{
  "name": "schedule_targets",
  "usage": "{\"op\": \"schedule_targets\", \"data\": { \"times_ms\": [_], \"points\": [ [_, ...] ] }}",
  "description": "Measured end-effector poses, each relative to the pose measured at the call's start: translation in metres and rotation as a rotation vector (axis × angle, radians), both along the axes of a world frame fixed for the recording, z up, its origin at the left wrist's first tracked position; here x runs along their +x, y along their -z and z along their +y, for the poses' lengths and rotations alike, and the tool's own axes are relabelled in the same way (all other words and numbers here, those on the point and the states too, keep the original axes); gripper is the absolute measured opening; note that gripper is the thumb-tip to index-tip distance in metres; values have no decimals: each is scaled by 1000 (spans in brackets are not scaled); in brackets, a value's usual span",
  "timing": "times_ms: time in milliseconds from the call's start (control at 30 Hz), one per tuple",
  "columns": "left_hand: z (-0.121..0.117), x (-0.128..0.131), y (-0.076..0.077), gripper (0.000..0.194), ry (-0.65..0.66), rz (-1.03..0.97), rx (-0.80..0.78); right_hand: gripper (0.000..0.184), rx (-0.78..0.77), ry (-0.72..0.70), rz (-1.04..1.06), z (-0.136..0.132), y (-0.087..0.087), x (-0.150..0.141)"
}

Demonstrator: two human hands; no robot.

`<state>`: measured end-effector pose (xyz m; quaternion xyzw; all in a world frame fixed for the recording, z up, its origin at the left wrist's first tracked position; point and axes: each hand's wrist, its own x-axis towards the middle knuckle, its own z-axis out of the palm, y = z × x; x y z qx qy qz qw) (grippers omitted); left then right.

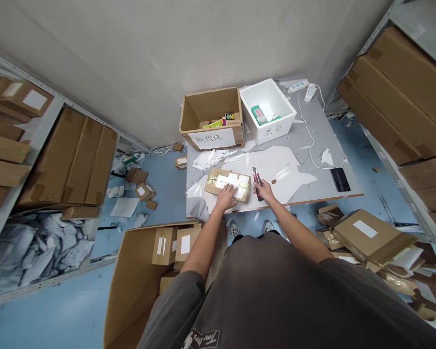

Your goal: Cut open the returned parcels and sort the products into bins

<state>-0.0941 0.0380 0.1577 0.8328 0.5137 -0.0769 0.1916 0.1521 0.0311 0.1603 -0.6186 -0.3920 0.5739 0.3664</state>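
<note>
Shelf (54, 114) on the far left, loaded with cartons (72, 160), crumpled paper (39, 242) on the level below. Next, down by the person, there's a big open carton (131, 271) with small boxes (184, 244) inside.

On the table (314, 131), an open cardboard box (214, 139) with a handwritten sign sits at the back left, a few small packs in it. In front lies the parcel (218, 177), brown, taped and labelled. Left hand (226, 198) comes in from the near side, fingers a bit spread on top, toward the parcel's right half. It's open and resting there, not wrapped around it, so most of the parcel sticks out left of and beyond the fingers.

White foam box (274, 130) is behind, with green packs inside. Right hand (263, 191) is closed around a red and black cutter (257, 183), just beside the parcel's right end (blade end points away from the person, btw). Further right: phone (340, 180), then a heap of boxes (372, 237) on the floor and more big cartons (396, 97) on a rack.
</note>
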Motion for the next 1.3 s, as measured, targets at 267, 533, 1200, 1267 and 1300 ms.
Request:
{"op": "schedule_targets", "data": {
  "times_ms": [267, 533, 1200, 1267, 1300],
  "points": [
    [15, 33, -3, 85, -70, 182, -71, 26, -101, -98, -217, 32, 37, -15],
    [22, 38, -9, 69, 13, 177, -34, 32, -16, -235, -414, 50, 57, -11],
    [5, 48, -8, 80, -157, 94, 49, 26, -100, -408, -349, 41, 29, 21],
    [6, 49, -6, 83, -160, 102, 15, 30, -80, -530, -436, 35, 24, 36],
    [8, 50, -5, 85, -159, 105, -3, 32, -54, -594, -503, 32, 21, 41]
  ]
}}
